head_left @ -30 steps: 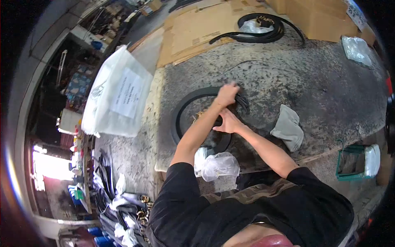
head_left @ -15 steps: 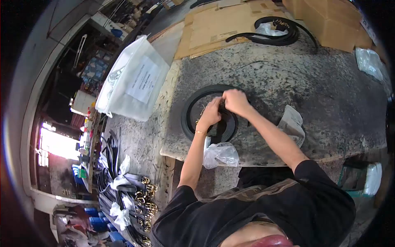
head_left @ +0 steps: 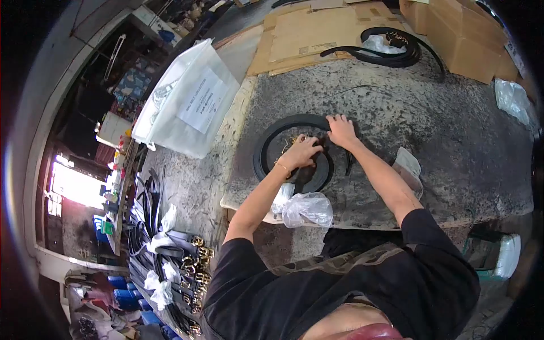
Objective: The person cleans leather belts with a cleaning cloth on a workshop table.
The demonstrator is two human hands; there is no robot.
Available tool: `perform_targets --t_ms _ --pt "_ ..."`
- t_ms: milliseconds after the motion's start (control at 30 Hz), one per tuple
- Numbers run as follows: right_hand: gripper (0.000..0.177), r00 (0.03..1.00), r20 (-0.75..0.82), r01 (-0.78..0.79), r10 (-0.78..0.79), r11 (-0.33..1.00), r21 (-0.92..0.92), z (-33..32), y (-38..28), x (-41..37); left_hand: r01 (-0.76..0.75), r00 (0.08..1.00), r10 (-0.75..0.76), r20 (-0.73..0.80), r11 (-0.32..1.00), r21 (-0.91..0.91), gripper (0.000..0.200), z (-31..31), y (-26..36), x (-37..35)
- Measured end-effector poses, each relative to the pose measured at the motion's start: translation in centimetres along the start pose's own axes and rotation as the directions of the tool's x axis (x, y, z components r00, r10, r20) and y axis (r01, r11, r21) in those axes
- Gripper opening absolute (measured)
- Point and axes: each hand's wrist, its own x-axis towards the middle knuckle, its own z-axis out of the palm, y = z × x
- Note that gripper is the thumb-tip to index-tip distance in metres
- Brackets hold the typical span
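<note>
A coil of black belts [head_left: 262,148] lies in a ring on the dark, worn table, with gold-coloured metal pieces showing inside it. My left hand [head_left: 302,152] rests over the inside of the ring, fingers apart and slightly curled. At the ring's upper right edge, my right hand [head_left: 341,130] lies with its fingers spread on the black band. Dark strap ends hang loose below that hand. A clear plastic bag [head_left: 309,209] sits at the table's front edge, just below the coil.
A white plastic bin [head_left: 209,116] with a paper label stands at the left. Another black coil [head_left: 411,54] lies at the back beside flat cardboard [head_left: 300,34] and a carton [head_left: 464,39]. A grey cloth [head_left: 408,167] is at the right. Bundled belts [head_left: 164,243] lie lower left.
My hands have moved apart. The right one has shifted right and opened onto the ring's edge, while the left has moved slightly right over the inside of the coil.
</note>
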Motion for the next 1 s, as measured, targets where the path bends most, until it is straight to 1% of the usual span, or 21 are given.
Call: perform_targets --t_ms 67,100,133,167,200,233,267,333,433,533,567,600,633,667,733,767,800,867,900,933,1000 --pt "0.055 1.000 0.013 -0.007 0.007 1.000 -0.004 -0.1 -0.1 -0.5 0.017 0.994 -0.021 -0.107 0.999 -0.041 0.062 1.0 -0.5 -0.3" --pt "0.057 0.998 0.035 -0.050 0.049 0.998 0.037 -0.4 0.0 -1.0 0.048 0.993 -0.048 -0.109 0.999 -0.007 0.060 0.3 -0.1 -0.5" --pt "0.059 0.994 0.064 -0.097 0.092 0.992 0.076 -0.8 -0.1 -1.8 0.057 0.992 -0.059 -0.114 0.998 -0.020 0.060 1.0 -0.6 -0.5" --pt "0.062 0.996 0.006 -0.090 0.090 0.988 0.122 -1.1 -0.1 -3.1 0.093 0.979 -0.098 -0.179 0.995 -0.035 0.063 1.6 -1.3 -0.3" --pt "0.062 0.996 0.018 -0.086 0.085 0.990 0.109 -1.8 -0.4 -4.2 0.127 0.961 -0.136 -0.243 0.991 -0.052 0.067 2.1 -1.9 0.0" --pt "0.061 0.988 0.037 -0.151 0.147 0.981 0.126 -2.5 -0.8 -5.3 0.179 0.953 -0.185 -0.239 0.983 -0.044 0.065 1.6 -1.8 -0.1" --pt "0.060 0.976 0.058 -0.215 0.209 0.966 0.141 -3.0 -1.1 -6.4 0.209 0.936 -0.232 -0.263 0.971 -0.113 0.055 1.1 -1.8 -0.3" --pt "0.060 0.976 0.070 -0.216 0.208 0.966 0.140 -3.4 -1.2 -7.8 0.332 0.921 -0.340 -0.191 0.940 -0.073 0.053 1.1 -2.1 0.2" --pt "0.060 0.973 0.066 -0.227 0.219 0.963 0.146 -4.2 -2.0 -9.0 0.408 0.875 -0.396 -0.277 0.913 -0.018 0.051 1.8 -1.8 0.6" --pt "0.062 0.970 0.058 -0.241 0.235 0.957 0.159 -4.5 -3.5 -9.6 0.472 0.847 -0.474 -0.239 0.879 -0.073 0.056 2.0 -1.5 0.8" --pt "0.063 0.973 0.030 -0.230 0.228 0.961 0.151 -4.2 -4.1 -9.8 0.475 0.846 -0.478 -0.237 0.877 -0.076 0.056 2.0 -1.3 0.8" --pt "0.064 0.975 0.004 -0.219 0.221 0.965 0.141 -3.7 -4.4 -10.1 0.462 0.837 -0.441 -0.325 0.887 -0.013 0.057 1.7 -0.7 0.5" --pt "0.066 0.972 0.051 -0.232 0.227 0.962 0.141 -3.0 -4.3 -10.2 0.454 0.822 -0.396 -0.410 0.890 0.050 0.057 1.3 -0.2 0.4" --pt "0.066 0.973 0.055 -0.229 0.223 0.964 0.135 -2.2 -4.3 -10.4 0.458 0.819 -0.402 -0.410 0.888 0.043 0.057 1.0 0.6 0.3" --pt "0.069 0.978 0.010 -0.208 0.208 0.968 0.138 -1.1 -4.2 -11.1 0.396 0.775 -0.383 -0.502 0.914 -0.086 0.053 -0.4 3.6 -0.3" --pt "0.073 0.974 0.090 -0.222 0.209 0.961 0.165 -1.2 -3.7 -11.0 0.395 0.764 -0.463 -0.450 0.887 -0.241 0.046 -1.3 5.4 -0.8" --pt "0.073 0.975 0.094 -0.215 0.202 0.964 0.159 -1.7 -3.3 -10.8 0.411 0.774 -0.536 -0.338 0.831 -0.375 0.045 -2.0 6.8 -1.2" --pt "0.078 0.962 0.234 -0.202 0.137 0.939 0.278 -2.7 -2.2 -10.5 0.432 0.775 -0.579 -0.252 0.777 -0.457 0.047 -2.5 9.5 -2.3" --pt "0.083 0.968 0.241 -0.149 0.062 0.920 0.363 -1.6 -0.4 -9.7 0.443 0.767 -0.581 -0.275 0.787 -0.429 0.049 -1.5 10.4 -2.9" --pt "0.077 0.965 0.262 -0.096 -0.027 0.891 0.444 -2.0 0.6 -9.2 0.452 0.758 -0.593 -0.272 0.778 -0.437 0.049 -0.5 11.0 -3.2" --pt "0.061 0.895 0.442 -0.163 -0.066 0.873 0.460 -4.3 1.5 -8.6 0.496 0.681 -0.678 -0.276 0.705 -0.507 0.053 1.2 12.1 -3.6"
